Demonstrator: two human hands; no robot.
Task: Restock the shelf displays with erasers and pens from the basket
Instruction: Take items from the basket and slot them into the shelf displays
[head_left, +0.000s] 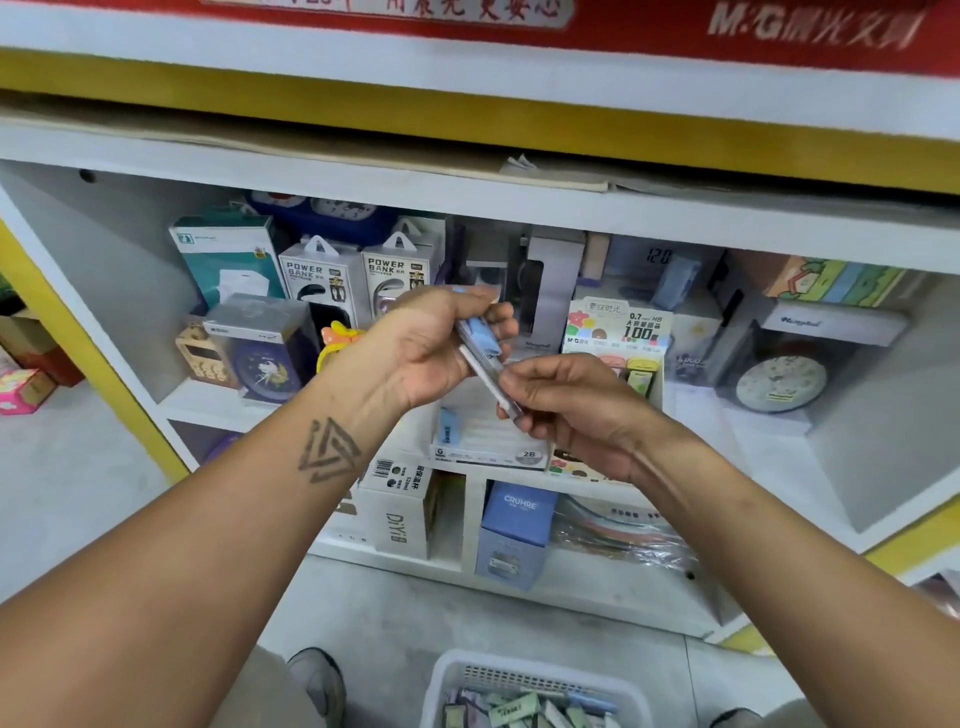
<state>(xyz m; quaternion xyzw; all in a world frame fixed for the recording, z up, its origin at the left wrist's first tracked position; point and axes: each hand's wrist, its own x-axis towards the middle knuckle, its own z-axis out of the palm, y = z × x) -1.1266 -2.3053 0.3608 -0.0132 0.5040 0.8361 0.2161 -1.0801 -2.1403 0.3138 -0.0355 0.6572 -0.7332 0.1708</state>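
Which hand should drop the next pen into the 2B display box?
Right, probably. The right hand already pinches a pen directly above the 2B display box; the left hand grips the remaining bundle.

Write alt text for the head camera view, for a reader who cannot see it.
Two bare hands meet before a stationery shelf: the left hand grips blue erasers while the right hand pinches a pen held between them. A white basket of stock sits on the floor below.

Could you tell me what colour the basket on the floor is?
The basket is white, seen in the head view.
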